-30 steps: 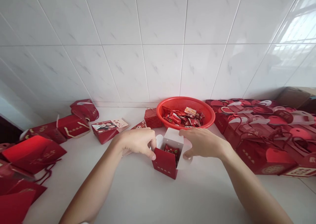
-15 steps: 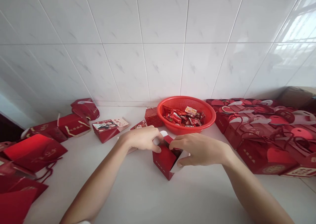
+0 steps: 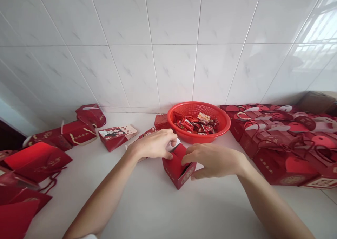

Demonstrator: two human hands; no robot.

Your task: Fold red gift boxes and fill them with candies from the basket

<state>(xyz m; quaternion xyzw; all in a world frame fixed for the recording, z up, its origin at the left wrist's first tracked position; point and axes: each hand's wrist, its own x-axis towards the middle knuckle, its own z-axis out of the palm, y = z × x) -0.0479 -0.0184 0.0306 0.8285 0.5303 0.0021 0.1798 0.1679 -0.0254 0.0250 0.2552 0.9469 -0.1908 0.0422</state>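
Observation:
A small red paper gift box (image 3: 172,172) with gold print stands on the white counter before me, its top flaps partly folded in. My left hand (image 3: 156,144) has its thumb at the box's left upper edge, and its curled fingers are by a white flap at the far side. From the right, my right hand (image 3: 213,160) bends its fingers over the red top flaps, while its thumb is lower, beside the right end panel. Part of the box's top lies hidden under the fingers.
Behind the box sits a red plastic basket (image 3: 171,121) with wrapped sweets (image 3: 192,124). Many red handled boxes (image 3: 273,165) crowd the right side. More red boxes and bags (image 3: 39,161) stand at the left. A box with a picture lid (image 3: 116,137) lies left of my hands. Tiled wall (image 3: 173,73) behind.
The white-backed flap at the box's right end, folded outward under my right thumb before, now stands up as the printed end panel. The red top flaps are folded further inward. Both hands shifted slightly.

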